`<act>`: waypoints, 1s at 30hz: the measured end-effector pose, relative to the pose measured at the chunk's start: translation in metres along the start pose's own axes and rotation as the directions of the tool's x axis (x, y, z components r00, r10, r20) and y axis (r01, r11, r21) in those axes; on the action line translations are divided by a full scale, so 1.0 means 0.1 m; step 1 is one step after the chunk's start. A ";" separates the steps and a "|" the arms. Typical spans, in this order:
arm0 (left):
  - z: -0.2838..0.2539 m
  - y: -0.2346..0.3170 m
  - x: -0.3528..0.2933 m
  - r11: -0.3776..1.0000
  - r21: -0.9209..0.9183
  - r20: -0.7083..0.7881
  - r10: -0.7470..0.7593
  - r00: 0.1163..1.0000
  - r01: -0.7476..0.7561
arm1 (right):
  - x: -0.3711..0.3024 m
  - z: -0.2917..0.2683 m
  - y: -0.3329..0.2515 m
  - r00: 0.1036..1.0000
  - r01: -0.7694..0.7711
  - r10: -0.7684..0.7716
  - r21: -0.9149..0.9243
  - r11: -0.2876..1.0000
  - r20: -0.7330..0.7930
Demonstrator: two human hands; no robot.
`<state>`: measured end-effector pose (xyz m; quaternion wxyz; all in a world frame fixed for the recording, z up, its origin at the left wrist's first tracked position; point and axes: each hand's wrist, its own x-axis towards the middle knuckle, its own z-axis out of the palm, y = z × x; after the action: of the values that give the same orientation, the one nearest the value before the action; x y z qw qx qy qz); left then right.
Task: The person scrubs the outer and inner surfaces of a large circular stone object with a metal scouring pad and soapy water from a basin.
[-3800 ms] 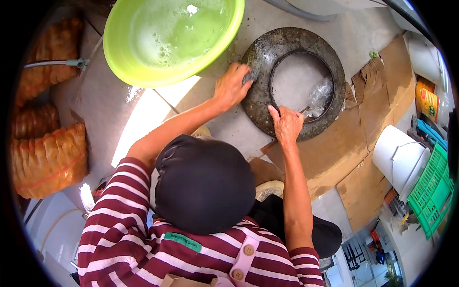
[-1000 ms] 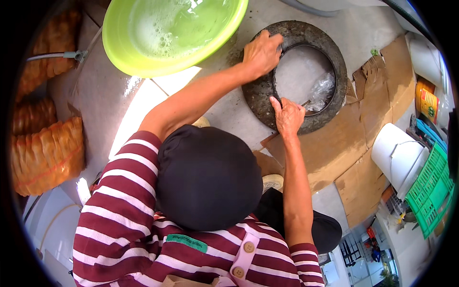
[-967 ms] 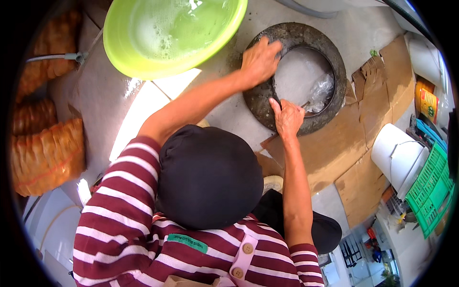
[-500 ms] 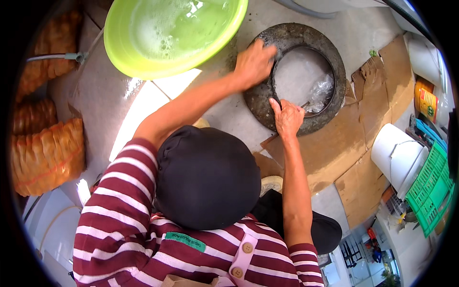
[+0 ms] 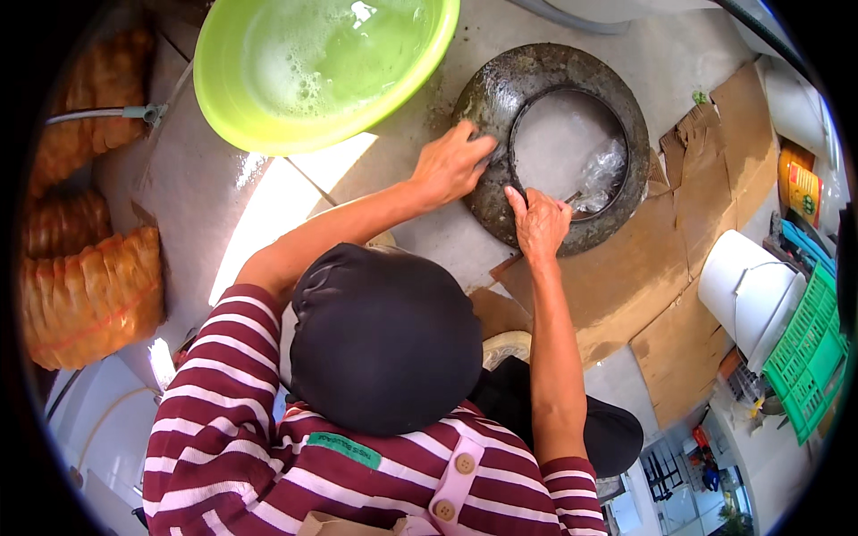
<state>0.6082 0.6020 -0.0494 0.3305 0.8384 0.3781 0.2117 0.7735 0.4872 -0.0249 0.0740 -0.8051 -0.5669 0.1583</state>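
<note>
While right hand is gripping the ring nearside, curled left hand is touching its left, contents unclear.

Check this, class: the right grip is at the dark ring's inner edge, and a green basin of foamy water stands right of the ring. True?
Wrong side: the head view shows the green basin left of the dark ring. The right grip is at the ring's inner edge.

I see the left forearm angled inward from a bent elbow, the left hand palm down with fingers curled. The right forearm reaches nearly straight ahead; the right hand stops less far out, thumb extended, fingers bent.
</note>
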 end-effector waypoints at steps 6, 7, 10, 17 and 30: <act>-0.06 -0.26 0.61 0.960 0.009 -0.164 -0.274 0.948 0.279 | 0.03 0.01 -0.02 0.999 0.038 -0.038 0.020 0.999 -0.039; -0.05 -0.25 0.58 0.966 -0.006 -0.150 -0.256 0.955 0.258 | 0.03 0.03 -0.02 0.999 0.042 -0.041 0.027 0.999 -0.036; 0.03 -0.12 0.11 0.978 -0.009 -0.048 -0.211 0.976 0.210 | 0.03 0.01 -0.01 1.000 0.012 -0.012 0.027 1.000 -0.009; -0.05 -0.26 0.14 0.975 -0.030 -0.116 -0.224 0.968 0.222 | 0.03 -0.02 -0.02 1.000 -0.003 0.003 0.024 1.000 0.009; -0.03 -0.30 0.24 0.938 -0.114 -0.241 -0.345 0.907 0.326 | 0.02 0.01 -0.03 1.000 -0.006 0.006 0.035 0.999 0.002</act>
<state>0.6061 0.6368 -0.0665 0.3398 0.7139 0.5485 0.2720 0.7710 0.4901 -0.0251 0.0871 -0.8052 -0.5617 0.1690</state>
